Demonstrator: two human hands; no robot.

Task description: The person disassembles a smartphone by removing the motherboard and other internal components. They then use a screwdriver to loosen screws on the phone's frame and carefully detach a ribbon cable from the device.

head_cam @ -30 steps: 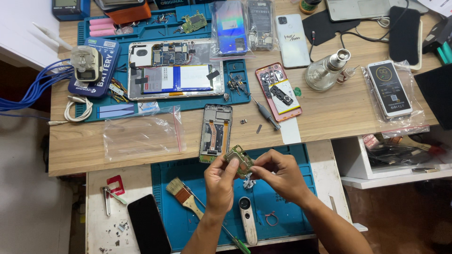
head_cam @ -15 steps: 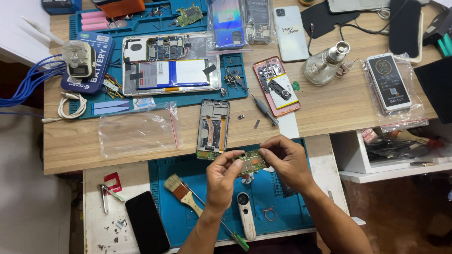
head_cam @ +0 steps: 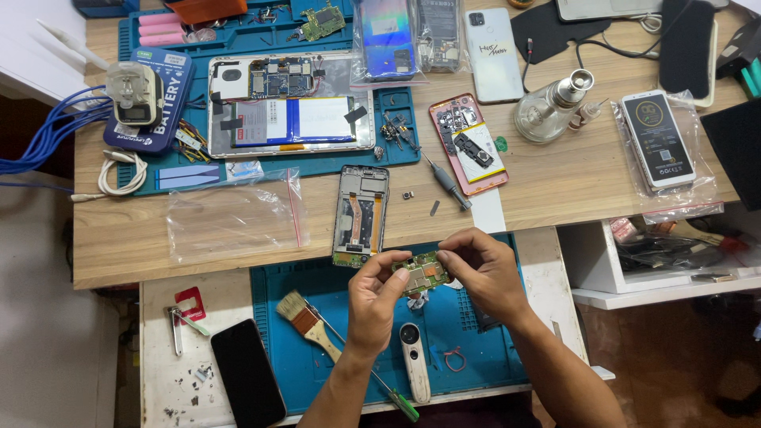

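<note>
Both my hands hold a small green circuit board (head_cam: pixel 421 271) above the blue work mat (head_cam: pixel 468 349). My left hand (head_cam: pixel 376 299) pinches its left end with thumb and fingers. My right hand (head_cam: pixel 481 268) grips its right end from above. An opened phone frame (head_cam: pixel 361 214) lies on the wooden desk just above my left hand. Below the board, a white lens-like tool (head_cam: pixel 413 361) and a green-handled screwdriver (head_cam: pixel 394 395) rest on the mat.
A brush (head_cam: pixel 307 321) and a black phone (head_cam: pixel 246 371) lie lower left. An opened tablet (head_cam: pixel 289 103), a clear plastic bag (head_cam: pixel 232 215), a red-framed phone (head_cam: pixel 468 144), a glass bottle (head_cam: pixel 553 107) and several bagged phones sit on the wooden desk.
My hands with the circuit board stay over the blue mat, turning it slightly; the view has shifted so the desk appears a little higher in frame.
</note>
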